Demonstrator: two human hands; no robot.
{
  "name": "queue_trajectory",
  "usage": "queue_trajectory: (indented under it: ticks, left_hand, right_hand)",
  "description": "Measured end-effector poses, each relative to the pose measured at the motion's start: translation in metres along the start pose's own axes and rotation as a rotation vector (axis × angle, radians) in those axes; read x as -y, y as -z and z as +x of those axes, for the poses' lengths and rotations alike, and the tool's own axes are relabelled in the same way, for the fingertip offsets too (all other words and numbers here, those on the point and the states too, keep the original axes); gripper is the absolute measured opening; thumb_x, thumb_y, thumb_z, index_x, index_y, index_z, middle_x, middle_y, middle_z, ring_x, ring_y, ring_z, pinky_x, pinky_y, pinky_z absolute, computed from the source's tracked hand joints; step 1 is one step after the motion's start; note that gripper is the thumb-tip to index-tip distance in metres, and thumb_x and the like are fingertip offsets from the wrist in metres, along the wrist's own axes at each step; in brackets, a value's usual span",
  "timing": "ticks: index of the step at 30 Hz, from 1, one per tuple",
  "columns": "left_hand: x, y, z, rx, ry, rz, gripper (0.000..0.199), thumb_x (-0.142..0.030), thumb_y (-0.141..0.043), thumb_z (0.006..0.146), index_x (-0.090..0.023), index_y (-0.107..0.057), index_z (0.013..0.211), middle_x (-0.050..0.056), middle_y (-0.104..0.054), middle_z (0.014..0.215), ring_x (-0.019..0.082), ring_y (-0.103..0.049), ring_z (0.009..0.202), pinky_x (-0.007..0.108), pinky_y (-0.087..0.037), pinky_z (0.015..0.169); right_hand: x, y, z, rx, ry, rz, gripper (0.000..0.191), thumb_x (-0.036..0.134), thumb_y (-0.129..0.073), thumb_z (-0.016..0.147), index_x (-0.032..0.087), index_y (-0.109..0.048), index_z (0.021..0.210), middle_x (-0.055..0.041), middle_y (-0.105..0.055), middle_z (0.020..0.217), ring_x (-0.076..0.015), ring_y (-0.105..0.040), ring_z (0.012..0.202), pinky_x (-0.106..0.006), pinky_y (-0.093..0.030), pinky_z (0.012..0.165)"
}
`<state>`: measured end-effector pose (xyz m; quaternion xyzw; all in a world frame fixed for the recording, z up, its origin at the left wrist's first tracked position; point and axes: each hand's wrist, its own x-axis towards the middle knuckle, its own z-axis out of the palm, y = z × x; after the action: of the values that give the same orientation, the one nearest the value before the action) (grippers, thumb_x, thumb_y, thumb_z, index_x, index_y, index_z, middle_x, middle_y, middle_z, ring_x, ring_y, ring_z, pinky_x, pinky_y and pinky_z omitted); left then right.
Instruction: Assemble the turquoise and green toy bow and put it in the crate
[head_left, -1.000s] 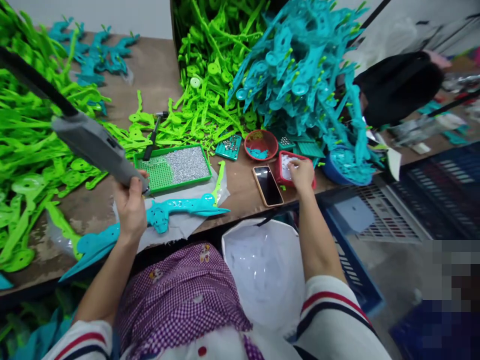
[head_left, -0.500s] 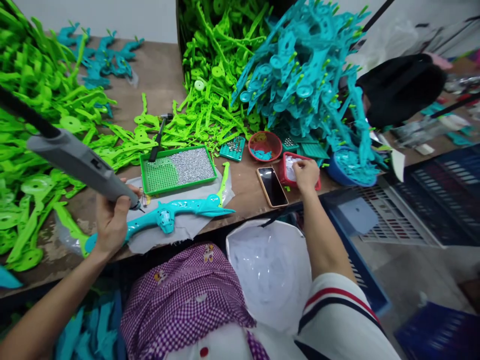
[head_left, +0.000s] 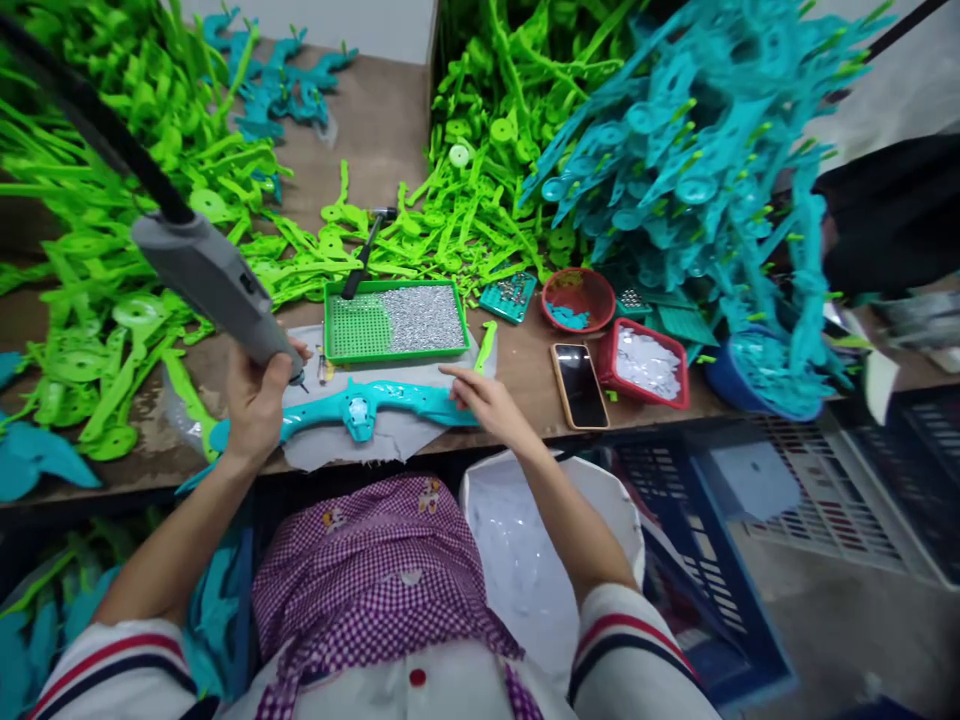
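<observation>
My left hand (head_left: 259, 400) is closed around a grey electric screwdriver (head_left: 214, 285), which slants down to the right. Its tip is just above a long turquoise plastic part (head_left: 409, 397) that lies across a grey cloth (head_left: 337, 455). At the part's right end is my right hand (head_left: 487, 400), index finger reaching left and the other fingers bent. What they hold, if anything, is hidden. Lime green plastic arms stick out past both ends, one of them (head_left: 486, 347) beside my right hand. Behind the part stands a green tray (head_left: 397, 355) of small metal screws.
A hammer (head_left: 364, 260) leans on the tray. To the right are a phone (head_left: 580, 387), a red basket (head_left: 684, 395) of white pieces, a red bowl (head_left: 577, 298) and a blue bowl (head_left: 731, 385). Green parts (head_left: 502, 150) and turquoise parts (head_left: 675, 150) are heaped behind.
My right hand has left the red basket and moved left to the right end of the turquoise part. My left hand still holds the screwdriver near the part. The camera view has shifted.
</observation>
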<state>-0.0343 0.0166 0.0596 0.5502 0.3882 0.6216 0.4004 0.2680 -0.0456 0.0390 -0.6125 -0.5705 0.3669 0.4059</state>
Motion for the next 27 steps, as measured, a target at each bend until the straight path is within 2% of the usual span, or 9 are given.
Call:
queue_trajectory:
  ticks: [2, 5, 8, 12, 16, 18, 22, 25, 27]
  left_hand:
    - [0.001, 0.003, 0.003, -0.010, 0.016, 0.025, 0.032, -0.049, -0.070, 0.081, -0.023, -0.059, 0.096, 0.002, -0.068, 0.086, 0.018, -0.066, 0.079, 0.036, -0.055, 0.080]
    - [0.005, 0.013, 0.004, -0.041, 0.028, 0.096, 0.039, -0.050, -0.074, 0.077, -0.024, -0.057, 0.101, 0.003, -0.068, 0.094, 0.019, -0.066, 0.084, 0.036, -0.054, 0.083]
    - [0.011, 0.024, -0.004, -0.119, 0.018, 0.138, 0.045, -0.048, -0.077, 0.075, -0.025, -0.057, 0.108, 0.006, -0.066, 0.106, 0.020, -0.066, 0.094, 0.035, -0.053, 0.088]
    - [0.016, 0.039, -0.038, -0.210, 0.057, 0.222, 0.046, -0.043, -0.074, 0.078, -0.023, -0.056, 0.115, 0.008, -0.063, 0.114, 0.020, -0.065, 0.101, 0.035, -0.052, 0.090]
    - [0.012, 0.065, -0.078, -0.300, 0.073, 0.434, 0.037, -0.036, -0.072, 0.080, -0.020, -0.059, 0.111, 0.007, -0.062, 0.107, 0.020, -0.064, 0.098, 0.038, -0.053, 0.090]
    - [0.007, 0.081, -0.091, -0.319, 0.034, 0.592, 0.029, -0.033, -0.070, 0.081, -0.019, -0.062, 0.105, 0.007, -0.062, 0.104, 0.023, -0.062, 0.100, 0.042, -0.051, 0.093]
    - [-0.001, 0.109, -0.096, -0.299, -0.007, 0.867, 0.019, -0.028, -0.069, 0.081, -0.020, -0.066, 0.097, 0.009, -0.061, 0.102, 0.027, -0.057, 0.110, 0.048, -0.042, 0.106]
    - [0.004, 0.123, -0.094, -0.291, 0.036, 0.934, 0.021, -0.032, -0.068, 0.081, -0.020, -0.066, 0.099, 0.010, -0.060, 0.104, 0.029, -0.056, 0.112, 0.050, -0.041, 0.106]
    - [0.011, 0.127, -0.093, -0.293, 0.072, 0.940, 0.024, -0.035, -0.068, 0.080, -0.019, -0.065, 0.098, 0.010, -0.060, 0.102, 0.030, -0.056, 0.111, 0.050, -0.042, 0.105]
  right_hand:
    - [0.003, -0.028, 0.004, 0.151, -0.013, 0.064, 0.040, 0.046, -0.055, 0.086, 0.017, -0.067, 0.111, 0.0005, -0.065, 0.069, -0.0112, -0.059, 0.057, -0.027, -0.052, 0.060]
    - [0.005, -0.041, 0.008, 0.208, -0.014, 0.135, 0.041, 0.048, -0.051, 0.090, 0.016, -0.065, 0.112, -0.0030, -0.070, 0.079, -0.0120, -0.066, 0.066, -0.030, -0.056, 0.068]
    - [0.008, -0.040, 0.003, 0.158, -0.041, 0.114, 0.039, 0.054, -0.052, 0.088, 0.018, -0.063, 0.098, -0.0048, -0.072, 0.080, -0.0148, -0.070, 0.072, -0.033, -0.057, 0.073]
    - [0.014, -0.042, -0.011, 0.044, -0.114, 0.101, 0.039, 0.058, -0.050, 0.089, 0.022, -0.058, 0.100, -0.0062, -0.075, 0.086, -0.0185, -0.072, 0.081, -0.039, -0.058, 0.080]
    - [0.014, -0.049, -0.007, -0.058, 0.040, -0.026, 0.033, 0.053, -0.056, 0.087, 0.022, -0.066, 0.090, -0.0090, -0.072, 0.102, -0.0221, -0.067, 0.101, -0.043, -0.053, 0.092]
    - [0.010, -0.054, 0.000, -0.112, 0.056, -0.086, 0.029, 0.049, -0.060, 0.083, 0.021, -0.068, 0.084, -0.0082, -0.071, 0.096, -0.0218, -0.067, 0.095, -0.041, -0.054, 0.088]
    - [0.004, -0.065, 0.007, -0.106, -0.131, 0.055, 0.025, 0.045, -0.062, 0.078, 0.020, -0.064, 0.082, -0.0022, -0.068, 0.072, -0.0155, -0.063, 0.062, -0.033, -0.055, 0.064]
    - [0.006, -0.071, 0.007, -0.057, -0.206, 0.133, 0.025, 0.044, -0.065, 0.074, 0.021, -0.059, 0.079, 0.0008, -0.065, 0.062, -0.0139, -0.061, 0.054, -0.027, -0.051, 0.051]
    - [0.010, -0.073, 0.008, -0.032, -0.217, 0.122, 0.024, 0.043, -0.064, 0.075, 0.021, -0.057, 0.079, 0.0008, -0.065, 0.061, -0.0125, -0.059, 0.051, -0.024, -0.046, 0.045]
